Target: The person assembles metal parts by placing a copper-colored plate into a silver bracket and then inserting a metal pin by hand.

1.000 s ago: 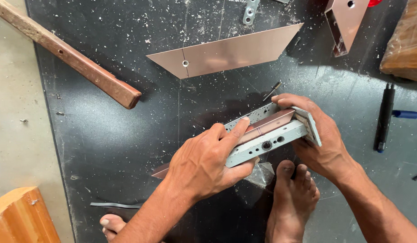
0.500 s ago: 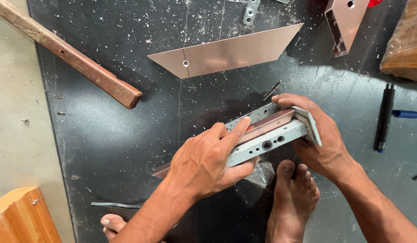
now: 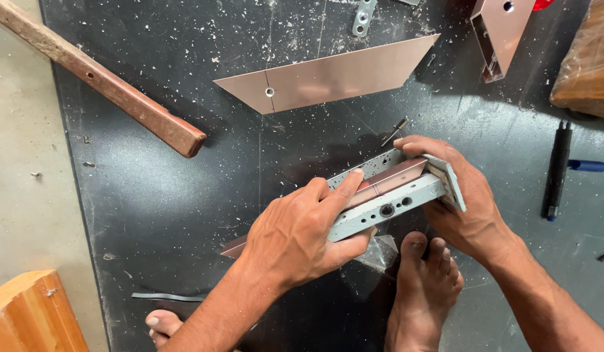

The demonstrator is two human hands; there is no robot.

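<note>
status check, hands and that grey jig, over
Left hand clamped on grey metal jig, copper-coloured strip seated in it. Right hand grips the end plate. Bare foot directly below.

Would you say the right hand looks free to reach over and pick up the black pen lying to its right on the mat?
Probably not at once: the right hand is wrapped around the end of the grey metal jig. The mat between it and the black pen is bare, though.
</note>
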